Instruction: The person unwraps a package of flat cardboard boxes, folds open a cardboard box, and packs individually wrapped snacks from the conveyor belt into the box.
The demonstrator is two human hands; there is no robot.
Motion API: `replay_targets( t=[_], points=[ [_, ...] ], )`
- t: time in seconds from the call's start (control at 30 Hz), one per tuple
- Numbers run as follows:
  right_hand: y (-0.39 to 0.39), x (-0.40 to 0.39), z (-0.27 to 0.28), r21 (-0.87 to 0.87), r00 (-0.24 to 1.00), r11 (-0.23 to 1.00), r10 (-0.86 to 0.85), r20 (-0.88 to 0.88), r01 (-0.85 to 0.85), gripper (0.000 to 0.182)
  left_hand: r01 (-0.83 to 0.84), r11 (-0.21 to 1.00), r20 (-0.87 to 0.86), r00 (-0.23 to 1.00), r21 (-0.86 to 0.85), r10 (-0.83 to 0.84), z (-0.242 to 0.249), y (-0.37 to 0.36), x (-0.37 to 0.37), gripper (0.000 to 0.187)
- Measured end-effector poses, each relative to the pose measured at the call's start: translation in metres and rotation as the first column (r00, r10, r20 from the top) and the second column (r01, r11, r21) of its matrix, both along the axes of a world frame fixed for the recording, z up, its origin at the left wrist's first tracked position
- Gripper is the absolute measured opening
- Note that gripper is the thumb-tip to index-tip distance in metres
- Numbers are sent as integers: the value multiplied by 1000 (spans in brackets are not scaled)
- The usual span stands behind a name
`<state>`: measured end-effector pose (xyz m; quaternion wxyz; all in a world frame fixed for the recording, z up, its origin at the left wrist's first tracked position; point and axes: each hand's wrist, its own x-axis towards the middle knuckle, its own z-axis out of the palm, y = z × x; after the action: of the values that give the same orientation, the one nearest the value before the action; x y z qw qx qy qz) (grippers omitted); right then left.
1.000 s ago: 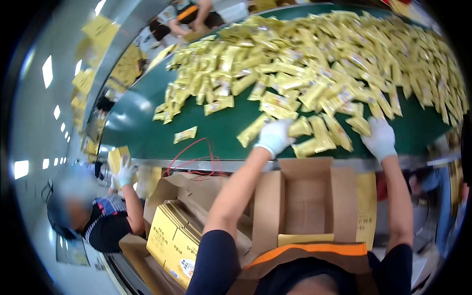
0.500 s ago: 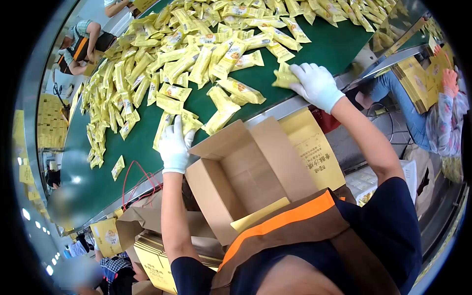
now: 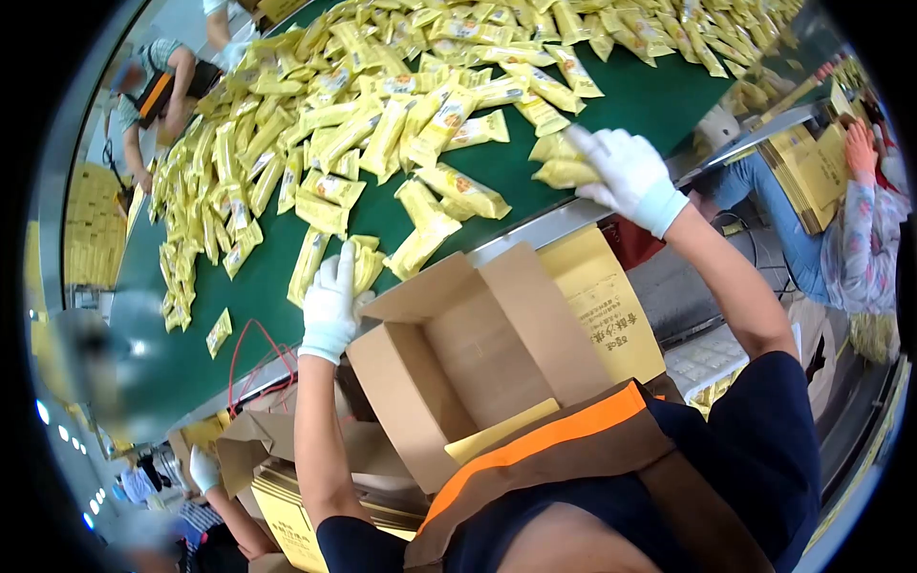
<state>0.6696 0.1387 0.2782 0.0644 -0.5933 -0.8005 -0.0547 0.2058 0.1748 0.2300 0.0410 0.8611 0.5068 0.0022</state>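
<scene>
Packets [image 3: 565,174] by the right hand [image 3: 629,179] lie on the green belt [image 3: 650,100], long axes running sideways, right ends near its spread thumb and fingers; whether it holds them, I cannot tell. Beside the left hand [image 3: 330,307], fingers straight, grip unclear, one packet [image 3: 307,267] points up the view, leaning right.

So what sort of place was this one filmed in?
Most likely a food-packing line in a factory: a green belt heaped with wrapped yellow packets, and an open cardboard box right beside it.
</scene>
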Motion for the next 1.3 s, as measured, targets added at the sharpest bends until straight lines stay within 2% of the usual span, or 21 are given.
replay_targets(
  t=[0.07,0.13,0.17,0.2,0.3,0.4,0.47,0.53,0.6,0.67,0.73,0.77,0.87,0.93,1.0,1.07,1.13,1.2,1.23,1.27,1.3],
  points=[
    [12,4,-20,-147,994,985,-97,-44,89,75,-79,997,119,990,-7,79,4,-4,0,99],
    [39,18,-20,-318,973,947,-44,-227,-31,72,-175,983,324,928,-53,183,11,-5,-4,100],
    [52,4,2,-392,943,914,-38,-330,-100,68,-185,982,337,924,-24,182,20,-4,-7,99],
    [66,-12,17,-331,944,929,52,-326,-166,64,-258,960,335,900,-109,280,24,3,-15,93],
    [126,-63,37,-187,871,908,277,-405,-375,69,-267,959,421,862,-98,283,28,28,-40,86],
    [180,-87,-1,-215,888,874,376,-266,-435,73,-163,842,569,670,-514,477,16,43,-56,91],
    [175,-93,20,-311,907,858,420,-38,-410,78,-240,884,490,759,-402,429,11,40,-54,91],
    [159,-87,9,-260,871,833,447,-206,-489,73,-250,965,94,962,-72,257,21,24,-31,92],
    [147,-83,0,-169,857,860,424,-292,-482,68,-263,961,46,965,91,259,12,9,-16,90],
    [130,-86,-12,20,882,902,426,-202,-431,63,-301,942,91,953,150,290,3,5,-15,88],
    [116,-88,-9,-126,906,909,367,-211,-397,60,-363,926,98,930,101,354,4,4,-15,93],
    [110,-88,6,-216,935,911,330,-128,-352,61,-403,912,107,912,71,395,7,4,-12,95],
    [81,-61,19,238,920,911,372,-124,-337,53,-416,903,109,908,109,405,1,10,-17,103],
    [50,-43,34,155,960,964,241,-145,-218,56,-343,917,20,938,203,347,-10,14,-26,105],
    [35,-23,18,-275,998,960,36,-58,-51,78,-370,929,-83,925,23,371,5,24,-21,111],
    [16,-4,-7,-266,988,964,-27,-152,-15,91,-442,893,-200,885,-84,419,26,26,-6,112],
    [15,5,-8,-317,993,947,-77,-89,45,92,-433,901,-138,895,-39,424,24,20,-5,109],
    [21,1,-1,-382,993,920,-109,-50,82,86,-512,851,44,853,-120,520,31,10,-4,105],
    [26,-6,8,-443,974,895,-140,-177,48,84,-500,854,262,813,-146,521,25,7,-11,104],
    [28,-14,14,-496,886,867,-193,-422,-47,75,-342,918,565,725,-202,395,28,11,-12,101],
    [32,-29,21,-532,657,797,-241,-715,-286,71,-244,921,703,596,-303,389,30,11,-8,99]
  ],
)
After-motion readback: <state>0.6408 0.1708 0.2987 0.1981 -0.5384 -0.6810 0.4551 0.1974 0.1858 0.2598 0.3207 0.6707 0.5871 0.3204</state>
